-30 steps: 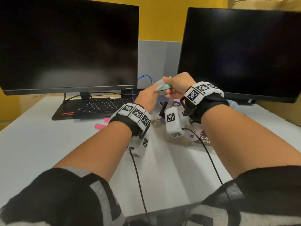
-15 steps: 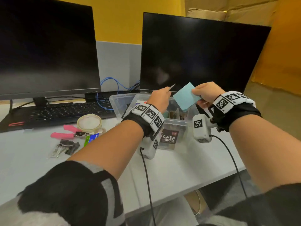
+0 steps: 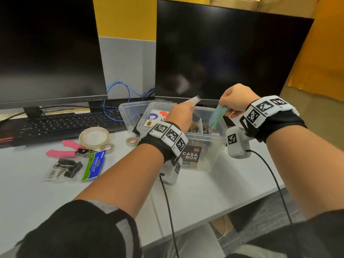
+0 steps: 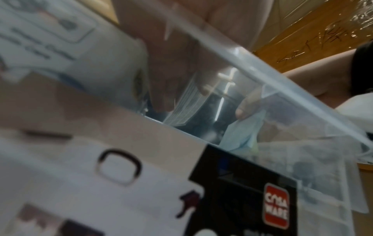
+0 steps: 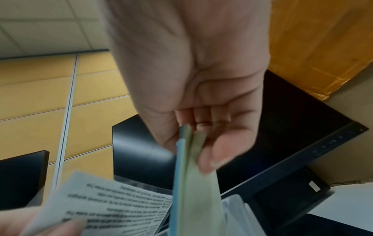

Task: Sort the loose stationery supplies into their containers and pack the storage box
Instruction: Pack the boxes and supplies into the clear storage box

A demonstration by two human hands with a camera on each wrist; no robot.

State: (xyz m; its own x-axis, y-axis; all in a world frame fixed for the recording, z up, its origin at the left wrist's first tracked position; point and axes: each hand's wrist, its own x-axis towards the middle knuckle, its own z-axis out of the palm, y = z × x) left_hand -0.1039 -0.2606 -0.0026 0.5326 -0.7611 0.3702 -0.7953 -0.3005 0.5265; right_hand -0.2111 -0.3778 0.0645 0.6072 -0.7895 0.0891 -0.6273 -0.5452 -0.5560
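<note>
A clear plastic storage box (image 3: 204,135) with a "CASA BOX" label stands on the white desk in front of the right monitor, with stationery inside. My right hand (image 3: 235,101) pinches a blue and green pad of sticky notes (image 3: 216,117) (image 5: 189,183) that hangs edge-down over the box's right part. My left hand (image 3: 183,114) holds a thin printed paper wrapper (image 3: 193,100) (image 5: 113,202) above the box's middle. In the left wrist view the sticky notes (image 4: 242,132) show through the box's clear wall (image 4: 262,75).
Left of the box lie a large tape roll (image 3: 94,137), two small tape rolls (image 3: 132,141), pink pliers (image 3: 67,150) and a bag of binder clips (image 3: 74,167). A second clear tub (image 3: 130,110) stands behind. A keyboard (image 3: 61,125) and two monitors (image 3: 219,56) line the back.
The view swung right, bringing the box into sight. My hands separated: the right one turned the sticky notes from flat to edge-down and lowered them towards the box; the left keeps the wrapper.
</note>
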